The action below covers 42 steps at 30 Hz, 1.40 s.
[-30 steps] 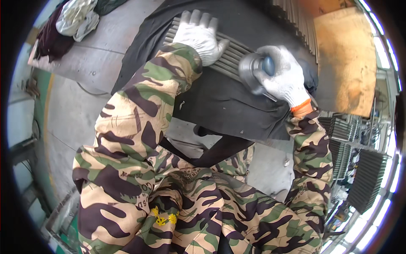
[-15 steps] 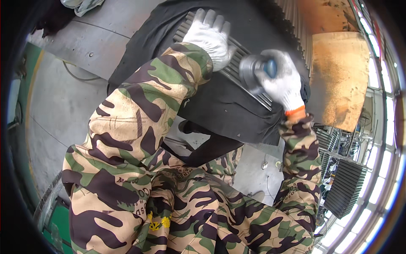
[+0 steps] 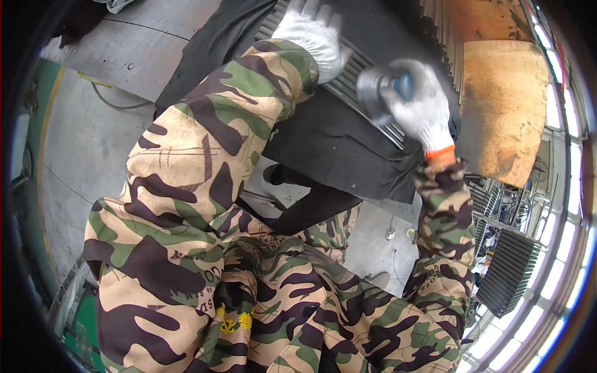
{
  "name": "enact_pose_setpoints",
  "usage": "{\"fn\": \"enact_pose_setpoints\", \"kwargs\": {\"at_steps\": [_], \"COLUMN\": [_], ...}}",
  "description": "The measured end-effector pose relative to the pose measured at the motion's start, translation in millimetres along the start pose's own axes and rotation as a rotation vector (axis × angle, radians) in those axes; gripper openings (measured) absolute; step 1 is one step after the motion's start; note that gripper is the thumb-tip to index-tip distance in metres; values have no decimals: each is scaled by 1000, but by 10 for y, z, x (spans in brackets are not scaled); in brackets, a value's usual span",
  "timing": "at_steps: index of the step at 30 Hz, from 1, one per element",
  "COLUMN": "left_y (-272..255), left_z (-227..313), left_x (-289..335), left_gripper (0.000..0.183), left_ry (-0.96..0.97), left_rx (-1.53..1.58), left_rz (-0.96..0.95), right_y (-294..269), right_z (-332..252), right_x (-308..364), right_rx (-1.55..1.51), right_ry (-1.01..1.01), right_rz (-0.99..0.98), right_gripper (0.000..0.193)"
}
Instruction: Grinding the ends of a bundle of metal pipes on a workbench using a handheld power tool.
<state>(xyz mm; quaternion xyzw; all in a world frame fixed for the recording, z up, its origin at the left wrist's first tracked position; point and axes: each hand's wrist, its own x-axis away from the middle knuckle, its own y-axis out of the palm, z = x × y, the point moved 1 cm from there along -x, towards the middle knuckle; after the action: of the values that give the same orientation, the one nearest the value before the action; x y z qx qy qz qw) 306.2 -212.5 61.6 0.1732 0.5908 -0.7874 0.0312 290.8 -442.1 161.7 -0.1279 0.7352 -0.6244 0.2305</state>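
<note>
A grey tabletop [image 3: 149, 56] is extending beneath a black cloth [image 3: 336, 149], which is probably protecting the row of metal rods [image 3: 352, 73] lying across it. The gloved left hand [image 3: 313, 43] is bracing flat on the rods, fingers extended, seemingly to stop them rolling; the right hand [image 3: 423, 102] is gripping a rounded grey-and-blue handheld tool [image 3: 372, 93] over their right end. Blur is obscuring the tool's type and contact; the view's upper edge is cropping the left hand.
</note>
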Motion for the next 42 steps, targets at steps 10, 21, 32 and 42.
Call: {"fn": "enact_pose_setpoints", "kwargs": {"at_steps": [10,21,32,42], "left_y": [61,-52,-6,-25], "left_z": [-22,-102,-27,-174], "left_x": [68,-133,-4,-57], "left_gripper": [76,66,73,57], "left_ry": [9,53,55,234], "left_rx": [-14,-51,-94,-154], "left_rz": [31,138,-22,95], "right_y": [63,37,-20,-198], "right_z": [-49,-112,283,381], "right_x": [89,36,377,435], "right_rx": [-6,-28,-24,39], "right_ry": [-129,-86,-103,19], "right_rz": [52,32,22,56], "right_gripper": [40,42,38,39]}}
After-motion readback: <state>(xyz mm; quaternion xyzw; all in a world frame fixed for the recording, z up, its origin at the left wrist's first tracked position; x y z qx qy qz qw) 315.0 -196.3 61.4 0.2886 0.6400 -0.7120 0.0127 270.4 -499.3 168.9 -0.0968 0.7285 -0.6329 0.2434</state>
